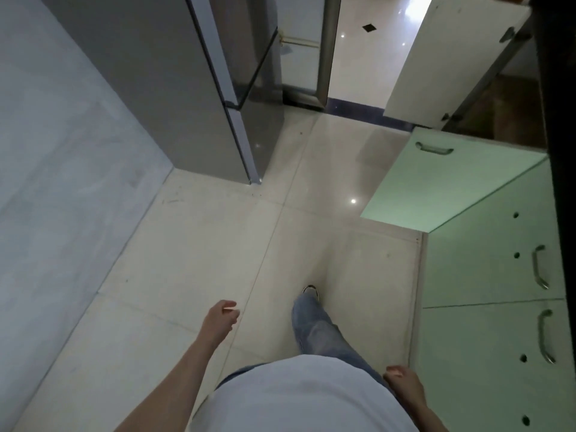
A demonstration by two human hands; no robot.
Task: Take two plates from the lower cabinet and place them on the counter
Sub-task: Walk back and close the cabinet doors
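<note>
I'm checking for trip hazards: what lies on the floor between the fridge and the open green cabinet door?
Nothing: the head view shows only bare tiled floor between the fridge and the green cabinet door.

Grey refrigerator (174,88) stands upright against the pale wall (46,182) at left, on glossy cream floor tiles (218,238); a metal-framed doorway (327,48) lies beyond it.
</note>
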